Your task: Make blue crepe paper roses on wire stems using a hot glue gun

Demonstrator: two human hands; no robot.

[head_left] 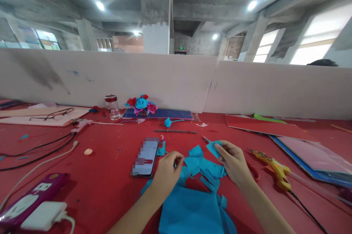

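Note:
A small blue paper piece (213, 149) is pinched between the thumb and fingers of my right hand (234, 161). My left hand (168, 169) is closed, thumb against fingers, above the left edge of the scraps; whatever it may hold is hidden. Cut blue paper scraps (206, 166) lie in a loose heap between my hands. Nearer me rests a larger blue paper sheet (192, 210). Scissors (253, 172) lie partly hidden under my right hand, with a red handle on the right and a metal tip beyond the paper piece.
A phone (146, 157) lies left of the scraps. A yellow glue gun (275, 169) is at right beside coloured sheets (308, 155). Behind are a blue paper flower (168, 122), a thin stick (175, 131), a flower arrangement (141, 103) and a jar (112, 107). A purple power strip (49, 186) sits left.

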